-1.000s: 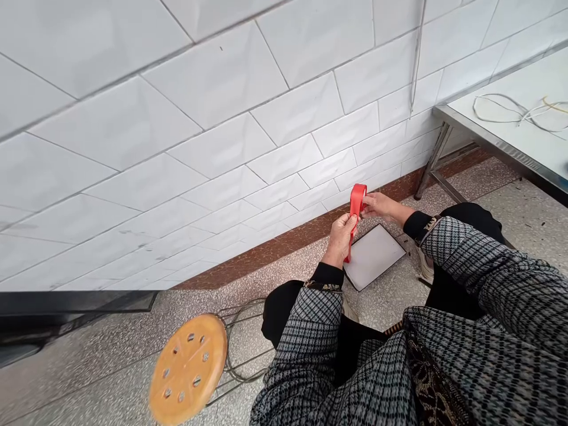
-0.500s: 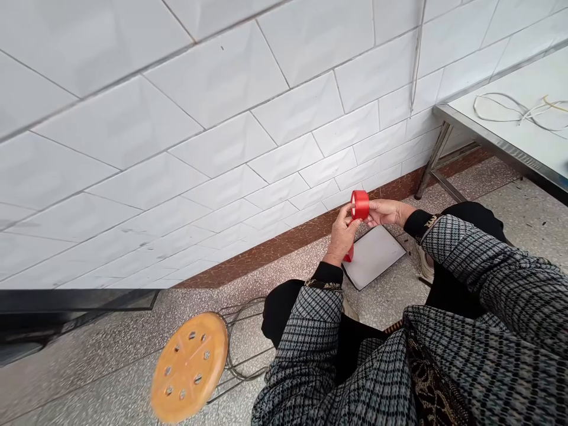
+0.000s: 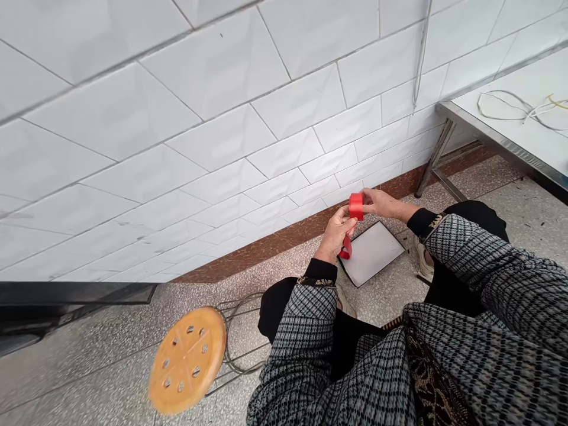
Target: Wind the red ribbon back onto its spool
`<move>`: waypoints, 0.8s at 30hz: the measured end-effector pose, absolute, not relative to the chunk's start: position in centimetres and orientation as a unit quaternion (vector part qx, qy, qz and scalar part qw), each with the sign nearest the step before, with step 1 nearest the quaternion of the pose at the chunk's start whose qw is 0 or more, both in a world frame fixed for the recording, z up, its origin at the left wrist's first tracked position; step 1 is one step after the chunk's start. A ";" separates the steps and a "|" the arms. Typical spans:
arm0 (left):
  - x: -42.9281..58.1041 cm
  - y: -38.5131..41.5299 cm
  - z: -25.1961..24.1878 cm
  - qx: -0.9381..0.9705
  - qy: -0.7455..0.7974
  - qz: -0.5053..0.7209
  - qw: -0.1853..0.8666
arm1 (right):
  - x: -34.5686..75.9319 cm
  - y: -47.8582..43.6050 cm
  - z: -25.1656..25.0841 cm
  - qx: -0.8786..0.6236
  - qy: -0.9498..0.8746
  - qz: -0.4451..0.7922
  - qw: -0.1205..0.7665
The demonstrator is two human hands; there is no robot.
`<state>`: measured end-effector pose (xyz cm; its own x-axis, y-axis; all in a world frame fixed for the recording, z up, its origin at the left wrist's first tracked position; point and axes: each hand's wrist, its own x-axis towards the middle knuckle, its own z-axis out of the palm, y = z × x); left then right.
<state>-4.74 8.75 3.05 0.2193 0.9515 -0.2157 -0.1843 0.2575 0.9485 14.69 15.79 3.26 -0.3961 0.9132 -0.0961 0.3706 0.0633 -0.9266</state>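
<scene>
A red ribbon (image 3: 355, 207) is folded into a small loop between both my hands, in front of the tiled wall. My left hand (image 3: 333, 234) is closed around its lower part, and a short red tail hangs out below the fingers. My right hand (image 3: 381, 203) pinches the loop from the right side. Below the hands a flat white board with a dark edge (image 3: 371, 251) lies on the floor. My arms wear grey checked sleeves with black cuffs.
An orange round stool seat (image 3: 186, 360) on a wire frame lies tipped on the speckled floor at lower left. A metal table (image 3: 501, 139) with loose white wires (image 3: 515, 106) stands at the right. A white tiled wall (image 3: 222, 118) fills the upper view.
The long upright ribbon loop has been rolled down into a small tight loop between the hands. The hanging tail is shorter. The view has shifted slightly.
</scene>
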 end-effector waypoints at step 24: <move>-2.8 8.4 2.4 0.425 0.479 0.496 0.587 | 13.2 15.6 4.4 -0.476 -0.323 0.755 0.315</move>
